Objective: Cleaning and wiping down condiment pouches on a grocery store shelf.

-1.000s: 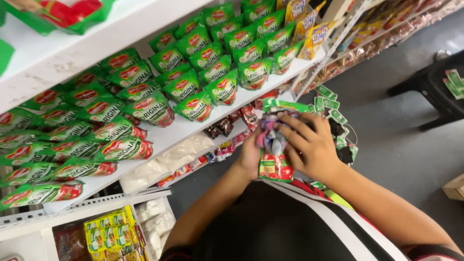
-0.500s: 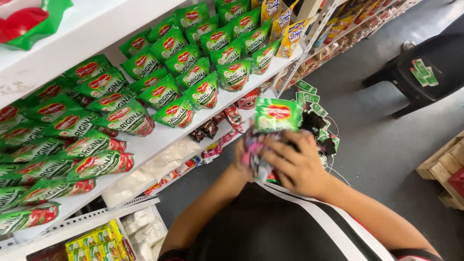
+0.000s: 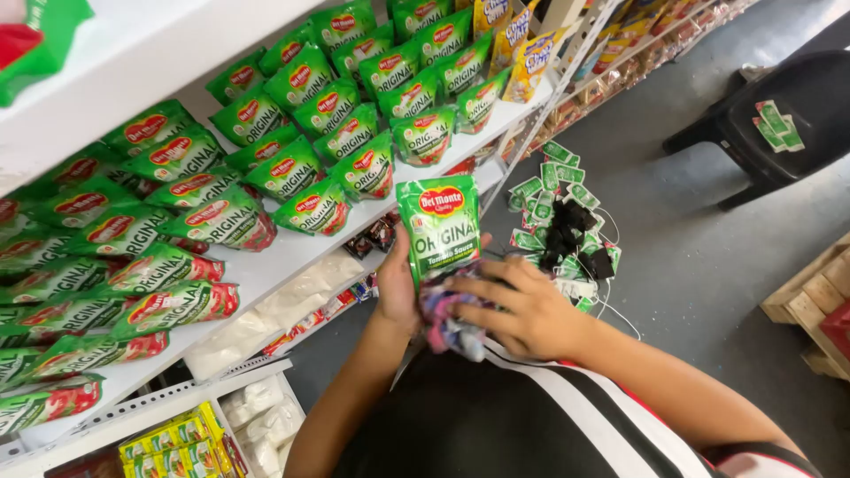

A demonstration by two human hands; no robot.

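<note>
Holding a green sauce pouch (image 3: 440, 228) upright at picture centre, left hand (image 3: 397, 285) wrapping it from behind at about 8 o'clock of the pouch, fingers closed around its lower part. Pressing a bunched multicoloured cloth (image 3: 445, 317) against the pouch's bottom with the right hand (image 3: 518, 308), fingers spread over the cloth and closed on it. Sitting at 10 o'clock of the pouch, just beside it: a white shelf (image 3: 266, 265) carrying rows of matching green pouches (image 3: 292, 168), several leaning or lying on their sides. Standing at 12 o'clock on that shelf: yellow packets (image 3: 518, 53). Lying at 3 o'clock on the grey floor (image 3: 691, 265): a heap of small green sachets (image 3: 553, 190) in a wire basket. Standing at 2 o'clock, well apart: a black stool (image 3: 779, 115).
</note>
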